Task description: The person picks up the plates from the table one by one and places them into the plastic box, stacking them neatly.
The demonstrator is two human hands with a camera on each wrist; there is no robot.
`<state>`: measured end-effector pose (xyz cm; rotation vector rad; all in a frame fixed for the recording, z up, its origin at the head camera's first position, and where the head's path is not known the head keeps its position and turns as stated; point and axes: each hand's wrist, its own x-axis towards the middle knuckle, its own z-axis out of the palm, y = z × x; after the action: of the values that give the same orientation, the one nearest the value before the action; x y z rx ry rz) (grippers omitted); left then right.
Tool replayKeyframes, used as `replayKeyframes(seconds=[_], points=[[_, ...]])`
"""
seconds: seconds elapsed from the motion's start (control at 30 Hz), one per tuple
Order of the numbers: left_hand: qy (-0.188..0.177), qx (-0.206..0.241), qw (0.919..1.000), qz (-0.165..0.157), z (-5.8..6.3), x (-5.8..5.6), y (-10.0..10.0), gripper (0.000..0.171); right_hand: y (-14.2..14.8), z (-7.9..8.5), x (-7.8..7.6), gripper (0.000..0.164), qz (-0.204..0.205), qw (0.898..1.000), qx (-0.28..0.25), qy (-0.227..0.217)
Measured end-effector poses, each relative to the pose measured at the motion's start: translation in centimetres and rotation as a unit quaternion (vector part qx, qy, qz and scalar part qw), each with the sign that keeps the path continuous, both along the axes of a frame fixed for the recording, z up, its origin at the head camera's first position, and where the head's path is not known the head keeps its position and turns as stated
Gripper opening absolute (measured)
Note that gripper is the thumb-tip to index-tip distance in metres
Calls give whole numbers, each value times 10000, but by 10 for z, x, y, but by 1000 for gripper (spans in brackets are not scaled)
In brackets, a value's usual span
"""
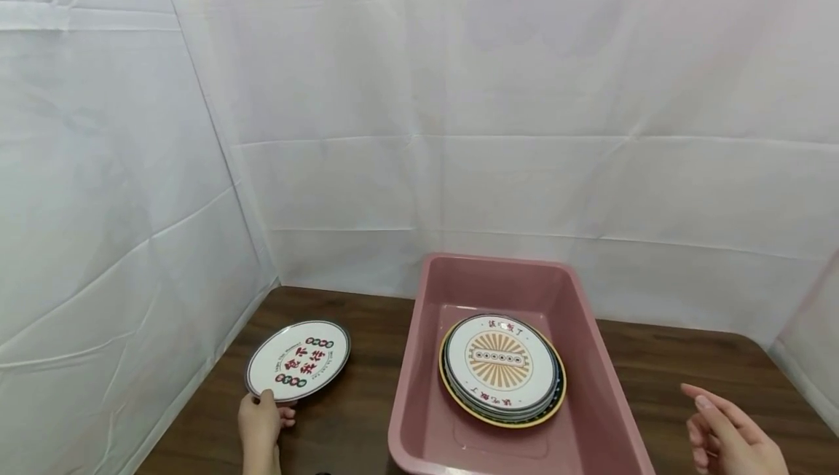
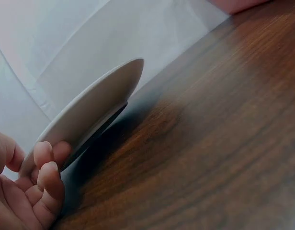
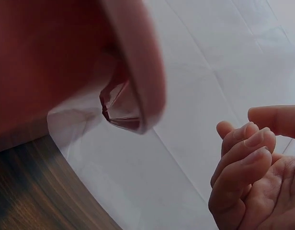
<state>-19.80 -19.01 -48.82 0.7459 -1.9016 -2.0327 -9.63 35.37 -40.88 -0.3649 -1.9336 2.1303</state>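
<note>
My left hand (image 1: 262, 424) pinches the near edge of a white plate (image 1: 304, 358) with a dark rim and red and green print. In the left wrist view the plate (image 2: 104, 100) is tilted, its pale underside showing above the wood and the fingertips under its edge. To its right, a pink plastic tub (image 1: 593, 380) holds a stack of plates; the top plate (image 1: 499, 362) is white with a gold sunburst, and a wider yellow-rimmed plate lies lower down. My right hand (image 1: 737, 435) is held right of the tub, fingers loosely bent, holding nothing.
Dark wooden tabletop (image 1: 354, 417) lies under the tub and on both sides of it. White cloth (image 1: 498, 191) hangs behind the table and along its sides. Close up in the right wrist view is the tub's pink rim (image 3: 154, 91), left of the right hand.
</note>
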Motion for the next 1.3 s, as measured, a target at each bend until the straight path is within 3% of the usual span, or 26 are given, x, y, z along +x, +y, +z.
replayKeyframes(seconds=[0.13,0.27,0.4,0.53,0.67,0.9,1.3], points=[[91,-426,9989,151,2,5,3,43,-3,-2,-1,13,-215,9997,-96,75],[304,-654,9971,228,13,9,8,42,-7,1,-2,13,-334,9993,-28,154],[593,-505,9966,262,30,12,14,42,-13,9,0,13,-467,9985,242,127],[1109,26,9936,200,42,12,25,38,-20,18,3,14,-613,9967,490,221],[1337,377,9902,-165,61,15,45,36,-26,24,3,17,-686,9948,721,201],[1531,525,9818,-990,93,27,81,33,-35,27,6,28,-703,9927,893,408],[1707,754,9589,-2139,109,43,119,34,-60,36,6,33,25,9897,1425,104]])
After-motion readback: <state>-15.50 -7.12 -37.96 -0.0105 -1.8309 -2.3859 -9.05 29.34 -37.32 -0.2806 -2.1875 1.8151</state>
